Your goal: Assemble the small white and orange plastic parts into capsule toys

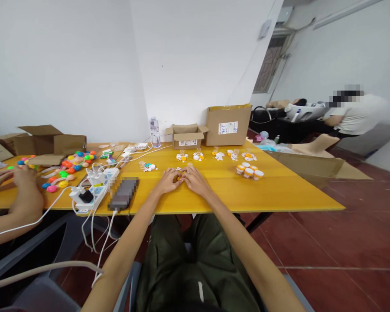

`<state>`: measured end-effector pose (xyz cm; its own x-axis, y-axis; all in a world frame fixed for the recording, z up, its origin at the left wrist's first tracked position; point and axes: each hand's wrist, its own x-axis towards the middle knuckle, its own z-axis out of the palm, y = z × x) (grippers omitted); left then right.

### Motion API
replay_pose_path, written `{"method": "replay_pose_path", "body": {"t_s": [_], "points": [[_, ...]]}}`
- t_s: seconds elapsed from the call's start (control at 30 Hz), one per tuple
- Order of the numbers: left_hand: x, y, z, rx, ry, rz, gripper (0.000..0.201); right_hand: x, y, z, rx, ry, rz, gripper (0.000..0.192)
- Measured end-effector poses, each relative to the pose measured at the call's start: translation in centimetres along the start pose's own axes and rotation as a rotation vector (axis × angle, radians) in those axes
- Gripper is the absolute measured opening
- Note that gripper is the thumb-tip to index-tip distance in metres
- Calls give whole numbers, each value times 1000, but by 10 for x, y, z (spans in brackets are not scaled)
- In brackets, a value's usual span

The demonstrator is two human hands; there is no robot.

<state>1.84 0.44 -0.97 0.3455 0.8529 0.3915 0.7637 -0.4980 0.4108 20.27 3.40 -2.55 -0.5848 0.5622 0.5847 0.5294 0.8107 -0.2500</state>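
My left hand (169, 180) and my right hand (195, 180) meet over the yellow table (162, 201), fingers curled inward and nearly touching. A small orange piece (180, 178) shows between the fingertips, mostly hidden by them; its kind is too small to tell. Small white parts lie just beyond the fingers. Farther back is a row of little piles of white and orange parts (199, 157), with small clear cups (217, 150) among them. To the right of my right hand stands a cluster of small clear containers with white-and-orange lids (249, 170).
At the left are a phone (125, 193), a white power strip (99, 190) with cables, and colourful balls (74, 162) near a co-worker's hands (24, 175). Behind stand a bottle (155, 132), a small open carton (186, 136) and a larger carton (229, 125). Another person sits far right.
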Motion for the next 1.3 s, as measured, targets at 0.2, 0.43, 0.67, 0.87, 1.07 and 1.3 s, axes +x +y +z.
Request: {"method": "replay_pose_path", "body": {"t_s": [0.2,0.43,0.67,0.87,1.07,1.3], "points": [[0,-1,1,-14,20,20,11,0,2,2,4,5,3,16],[-1,0,0,-5,-2,8,13,1,0,1,14,4,26,16],[-1,-1,0,-4,5,10,13,0,3,0,48,-1,8,16],[-1,0,0,-15,-3,8,15,-1,4,0,78,10,14,16],[-1,1,-1,-23,-1,7,14,1,5,0,92,-1,28,16],[0,1,-1,-23,-11,10,14,2,5,0,135,-9,39,17]]}}
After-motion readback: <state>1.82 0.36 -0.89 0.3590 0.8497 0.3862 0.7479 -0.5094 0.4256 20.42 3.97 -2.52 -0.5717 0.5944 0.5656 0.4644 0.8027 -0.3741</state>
